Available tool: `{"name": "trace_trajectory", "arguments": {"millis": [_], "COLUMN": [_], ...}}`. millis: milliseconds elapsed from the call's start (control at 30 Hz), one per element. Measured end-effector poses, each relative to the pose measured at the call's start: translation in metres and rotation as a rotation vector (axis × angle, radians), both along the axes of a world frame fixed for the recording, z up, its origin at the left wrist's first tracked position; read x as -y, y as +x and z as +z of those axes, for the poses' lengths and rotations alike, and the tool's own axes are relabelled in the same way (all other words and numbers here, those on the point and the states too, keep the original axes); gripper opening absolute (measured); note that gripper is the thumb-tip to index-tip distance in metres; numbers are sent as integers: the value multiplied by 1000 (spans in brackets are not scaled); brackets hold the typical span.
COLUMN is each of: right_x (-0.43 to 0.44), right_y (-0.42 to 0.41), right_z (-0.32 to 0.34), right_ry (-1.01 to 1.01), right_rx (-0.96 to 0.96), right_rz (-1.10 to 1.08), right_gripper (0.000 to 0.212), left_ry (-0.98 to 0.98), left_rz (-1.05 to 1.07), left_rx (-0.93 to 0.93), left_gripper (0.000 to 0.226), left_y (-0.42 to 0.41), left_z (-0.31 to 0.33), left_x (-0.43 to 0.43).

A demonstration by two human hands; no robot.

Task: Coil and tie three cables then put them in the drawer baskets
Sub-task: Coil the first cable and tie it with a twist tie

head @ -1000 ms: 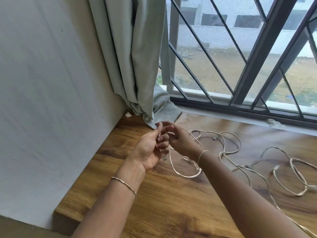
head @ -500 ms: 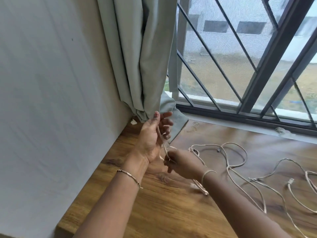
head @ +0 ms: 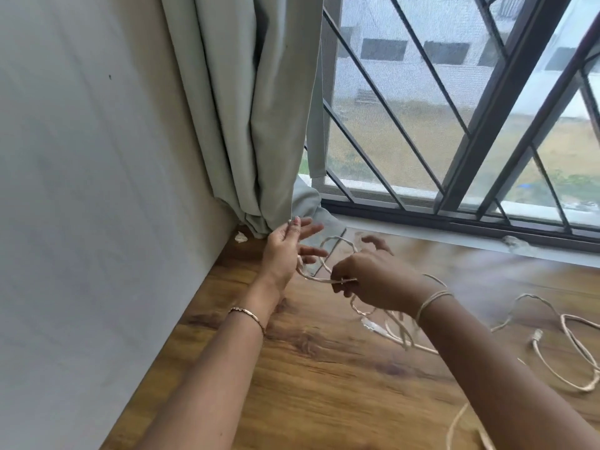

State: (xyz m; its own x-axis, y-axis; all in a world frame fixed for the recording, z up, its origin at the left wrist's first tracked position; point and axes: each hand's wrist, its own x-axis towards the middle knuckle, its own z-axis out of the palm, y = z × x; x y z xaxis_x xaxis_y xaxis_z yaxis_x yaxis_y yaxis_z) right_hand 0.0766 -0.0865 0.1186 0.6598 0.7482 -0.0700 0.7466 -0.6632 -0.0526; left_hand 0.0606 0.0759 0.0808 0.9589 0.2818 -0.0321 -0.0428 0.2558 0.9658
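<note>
Loose cables (head: pixel 537 336) on table (head: pixel 324 384), right of curtain (head: pixel 253 125)

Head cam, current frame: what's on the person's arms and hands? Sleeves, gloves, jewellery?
No sleeves or gloves in view: the left forearm and right forearm are bare to the frame edge. The wrist of the left hand carries a thin gold-toned chain bracelet. The wrist of the right hand has a pale thread wound round it in a few turns. Rings: too blurred to tell.
</note>
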Motion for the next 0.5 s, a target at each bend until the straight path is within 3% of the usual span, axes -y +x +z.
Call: {"name": "trace_trajectory", "arguments": {"millis": [133,500], "right_x": [3,6], "right_y": [-3,10], "right_z": [7,7], "right_ry": [-53,-152], "right_rx": [-135,-229], "right_rz": [-23,29], "right_gripper": [23,25], "left_ry": [-323,-190], "left_rz": [43,-1], "left_rx": [-24,-132], "left_gripper": [38,38], "left_y": [6,11], "left_z": [2,0], "left_x": [-6,4]}}
